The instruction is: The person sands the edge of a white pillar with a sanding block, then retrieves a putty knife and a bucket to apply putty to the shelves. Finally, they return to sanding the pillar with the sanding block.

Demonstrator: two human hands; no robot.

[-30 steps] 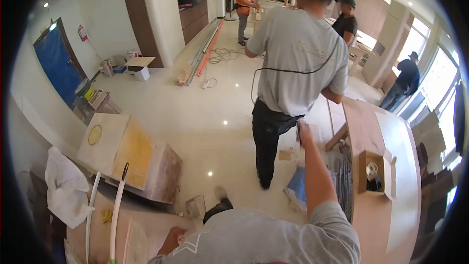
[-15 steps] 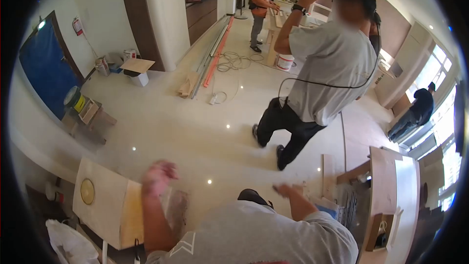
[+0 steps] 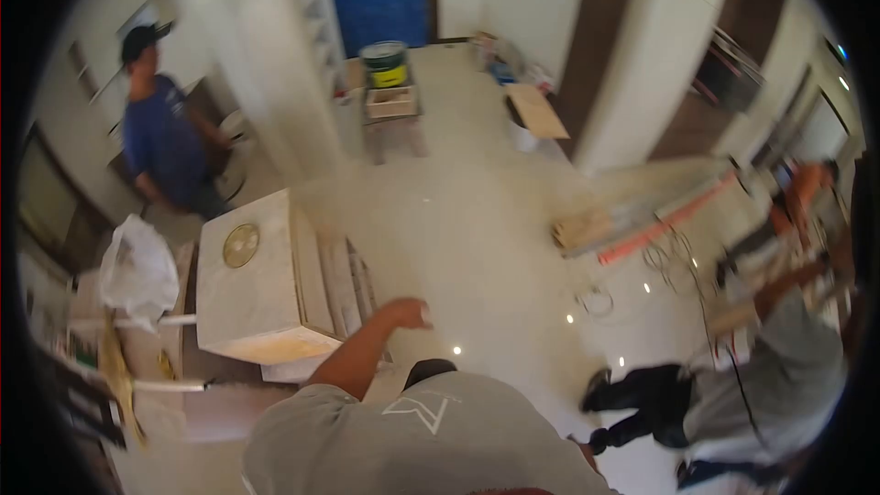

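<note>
My left hand is stretched out over the pale floor in front of my body, fingers loosely bent and nothing seen in them. To its left stands a white box-like cabinet with a round brass-coloured disc on top; stacked boards lie along its near side. Hand and boards look apart. At the lower right, a small blurred part of my right hand shows beside my grey shirt, with a dark tip next to it. Its fingers and anything in them cannot be made out.
A person in a blue shirt stands at the left, near a white plastic bag. A co-worker in grey is at the right, with cables on the floor. Farther back are a bucket on a stand and long red strips.
My view has swung left, so the cabinet and blue door sit nearer the middle and the grey-shirted co-worker has shifted to the lower right. My right arm is now mostly out of sight.
</note>
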